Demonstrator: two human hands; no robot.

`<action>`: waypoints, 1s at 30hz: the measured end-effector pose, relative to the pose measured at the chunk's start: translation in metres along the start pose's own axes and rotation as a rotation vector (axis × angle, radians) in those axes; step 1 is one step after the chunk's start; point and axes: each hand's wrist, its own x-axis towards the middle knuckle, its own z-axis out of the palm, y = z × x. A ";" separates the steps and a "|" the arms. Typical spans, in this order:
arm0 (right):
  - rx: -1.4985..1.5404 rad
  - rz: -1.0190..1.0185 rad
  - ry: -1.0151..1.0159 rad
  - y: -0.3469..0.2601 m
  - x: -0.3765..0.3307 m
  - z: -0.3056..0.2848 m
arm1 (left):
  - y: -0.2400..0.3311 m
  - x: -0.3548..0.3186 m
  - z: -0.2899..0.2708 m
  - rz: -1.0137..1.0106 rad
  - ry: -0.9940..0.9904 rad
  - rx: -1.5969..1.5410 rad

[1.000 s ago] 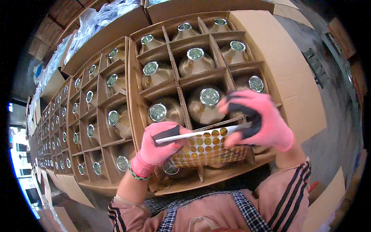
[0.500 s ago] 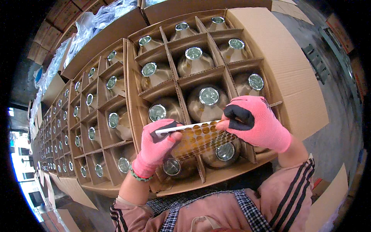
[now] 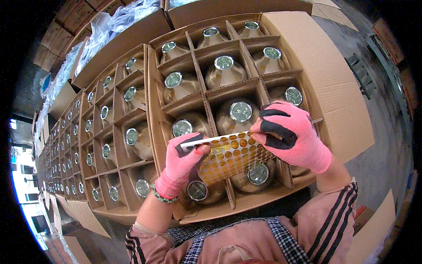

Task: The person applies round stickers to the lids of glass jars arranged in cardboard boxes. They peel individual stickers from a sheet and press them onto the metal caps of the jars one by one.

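A sheet of round gold stickers (image 3: 233, 155) is stretched between my two pink-gloved hands, its white upper edge folded or rolled over. My left hand (image 3: 182, 160) is closed, pinching the left end between thumb and fingers. At the upper right end, the thumb and bent fingers of my right hand (image 3: 296, 136) close on the edge; whether a single sticker is between those fingertips I cannot make out. The sheet hovers over an open carton (image 3: 198, 216) of glass bottles. One round bottle (image 3: 235, 125) stands just beyond it, and another bottle's mouth (image 3: 258, 174) shows below it.
Cardboard dividers (image 3: 233, 90) separate the bottles. More cartons of bottles (image 3: 116, 169) run off to the left in a long row. A carton flap (image 3: 323, 83) spreads out on the right. Plastic wrap (image 3: 94, 39) and stacked boxes (image 3: 57, 42) lie beyond at the far left.
The sheet has tilted so more of its gold dots face up. My right fingers have shifted slightly at its edge, and the view has moved a little.
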 end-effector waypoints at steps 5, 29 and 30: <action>-0.040 -0.049 0.082 0.001 0.000 0.003 | -0.004 0.003 -0.009 -0.039 -0.037 0.009; 0.140 0.434 0.276 0.102 0.082 -0.035 | -0.028 0.018 -0.038 -0.244 0.095 -0.052; -0.117 0.368 0.237 0.132 0.099 -0.039 | -0.020 0.019 -0.030 -0.268 0.103 -0.045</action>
